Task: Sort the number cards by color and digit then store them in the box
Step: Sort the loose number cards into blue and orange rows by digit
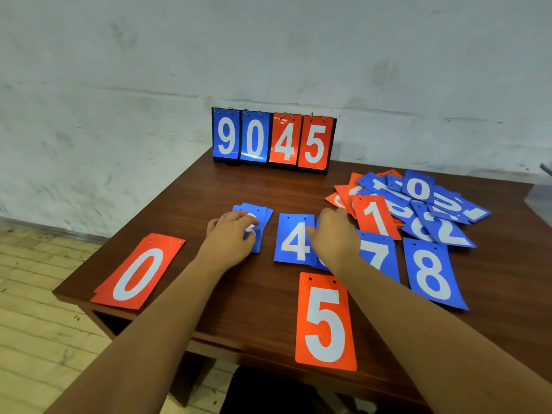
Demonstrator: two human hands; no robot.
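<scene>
Head view: a brown wooden table (227,297) stands against a pale wall. The left hand (231,234) rests on a small stack of blue cards (259,218), its fingers loosely bent and close together on the top card, hiding most of the digit. Just right of it lies the blue 4 card (294,239). The right hand (334,237) lies palm down over another blue card between the 4 and the blue 7 card (379,255). Its thumb touches the 4's right edge, and its fingers are hidden, so I cannot tell their grip. The blue 8 card (433,273) lies further right, with the red 5 card (325,322) nearest the viewer. A red 0 stack (139,271) sits at the left corner. A mixed heap of cards (433,201) topped by a red 1 card (376,218) lies at the far right. An upright flip scoreboard (273,140) reads 9045.
</scene>
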